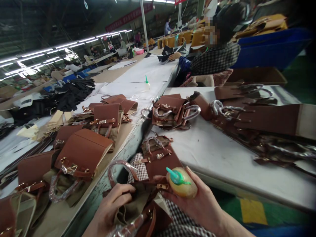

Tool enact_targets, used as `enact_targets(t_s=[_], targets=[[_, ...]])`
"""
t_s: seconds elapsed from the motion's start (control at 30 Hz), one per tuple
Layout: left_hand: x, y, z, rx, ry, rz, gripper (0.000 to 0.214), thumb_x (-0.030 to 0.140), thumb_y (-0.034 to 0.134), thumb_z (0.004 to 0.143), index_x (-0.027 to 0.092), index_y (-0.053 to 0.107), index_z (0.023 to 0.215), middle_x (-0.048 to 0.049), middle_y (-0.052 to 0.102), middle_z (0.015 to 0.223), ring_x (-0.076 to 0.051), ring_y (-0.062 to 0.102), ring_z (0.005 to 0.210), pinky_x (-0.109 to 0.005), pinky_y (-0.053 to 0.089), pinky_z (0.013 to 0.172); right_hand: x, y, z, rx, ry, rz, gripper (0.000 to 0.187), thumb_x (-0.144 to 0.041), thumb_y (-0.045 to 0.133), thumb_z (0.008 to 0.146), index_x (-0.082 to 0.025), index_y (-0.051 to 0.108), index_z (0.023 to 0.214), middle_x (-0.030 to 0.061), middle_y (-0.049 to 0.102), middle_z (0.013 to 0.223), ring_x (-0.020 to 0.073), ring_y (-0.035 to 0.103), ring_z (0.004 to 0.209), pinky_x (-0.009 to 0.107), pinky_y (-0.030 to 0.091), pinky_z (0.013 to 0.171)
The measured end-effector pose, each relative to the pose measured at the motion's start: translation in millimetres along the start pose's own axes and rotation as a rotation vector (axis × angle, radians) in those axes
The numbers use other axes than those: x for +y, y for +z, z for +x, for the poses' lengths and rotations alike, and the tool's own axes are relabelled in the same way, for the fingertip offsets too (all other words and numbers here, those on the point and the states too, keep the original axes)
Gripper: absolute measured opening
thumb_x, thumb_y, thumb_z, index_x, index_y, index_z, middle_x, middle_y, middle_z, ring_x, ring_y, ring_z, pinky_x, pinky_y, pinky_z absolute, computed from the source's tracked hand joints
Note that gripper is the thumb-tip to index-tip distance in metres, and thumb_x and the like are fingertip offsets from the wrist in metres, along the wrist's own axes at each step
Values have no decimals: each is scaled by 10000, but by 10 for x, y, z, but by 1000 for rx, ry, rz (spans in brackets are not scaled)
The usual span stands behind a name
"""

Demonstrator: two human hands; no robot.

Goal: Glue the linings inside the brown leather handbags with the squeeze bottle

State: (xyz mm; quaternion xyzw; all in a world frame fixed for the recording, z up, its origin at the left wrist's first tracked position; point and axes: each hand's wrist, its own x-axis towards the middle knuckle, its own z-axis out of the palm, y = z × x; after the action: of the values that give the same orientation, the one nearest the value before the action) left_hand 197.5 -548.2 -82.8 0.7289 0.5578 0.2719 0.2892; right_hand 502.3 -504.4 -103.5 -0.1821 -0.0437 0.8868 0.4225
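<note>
My right hand (pixel 197 205) is wrapped round a yellowish squeeze bottle (pixel 184 188) with a green nozzle, its tip pointing up and to the left. My left hand (pixel 111 204) has its fingers curled over the edge of a brown handbag (pixel 161 215) on my lap. The bag gapes, showing a khaki lining (pixel 134 205); its handles are wrapped in clear plastic. Just beyond my hands, another brown handbag (pixel 165 163) with metal clasp fittings leans between the two tables, beside checked cloth (pixel 140 168).
Several brown handbags (pixel 82 153) stand on the left table, and more bag parts (pixel 269 118) lie on the white right table (pixel 204 151). A second green-tipped bottle (pixel 147 85) stands farther back. A co-worker in a checked garment (pixel 212 61) sits ahead, near a blue bin (pixel 266 49).
</note>
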Motion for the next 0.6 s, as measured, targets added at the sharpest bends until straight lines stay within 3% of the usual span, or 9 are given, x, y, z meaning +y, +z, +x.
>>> enact_targets(t_s=[0.1,0.2,0.37,0.5,0.6], targets=[[93,-109,15,-89,273,177,241,346,749,964,256,726,1186,-110,744,1311,-248,727,1157,-314,567,999,-65,145,10,-45,16,-15,535,-573,676,999,-88,812,1179,208,790,1296,310,723,1236,412,522,1078],[200,-190,94,-196,353,255,330,216,537,1063,283,637,1370,-93,700,1439,-223,714,1236,-275,565,1029,-98,301,21,-39,23,-6,518,-549,694,992,-86,800,1198,208,795,1277,317,729,1220,431,526,1091],[340,-189,250,-299,588,456,754,71,478,1027,328,211,1685,-75,737,1388,-207,757,942,-279,629,821,-109,525,92,46,27,-18,395,-481,795,943,-191,783,1211,119,821,1231,295,758,1116,535,519,1117],[432,-140,329,-435,548,512,845,81,520,987,275,134,1713,-118,763,1258,-269,757,915,-381,671,800,-202,738,197,12,100,-282,453,-553,837,886,-206,784,1171,96,824,1166,260,751,1029,449,551,1008],[535,-95,357,-479,452,468,923,32,543,934,320,152,1718,-116,707,1413,-298,743,1172,-428,649,996,-309,915,291,-147,157,-544,513,-634,780,895,-192,788,1155,96,808,1109,258,715,1021,393,531,915]])
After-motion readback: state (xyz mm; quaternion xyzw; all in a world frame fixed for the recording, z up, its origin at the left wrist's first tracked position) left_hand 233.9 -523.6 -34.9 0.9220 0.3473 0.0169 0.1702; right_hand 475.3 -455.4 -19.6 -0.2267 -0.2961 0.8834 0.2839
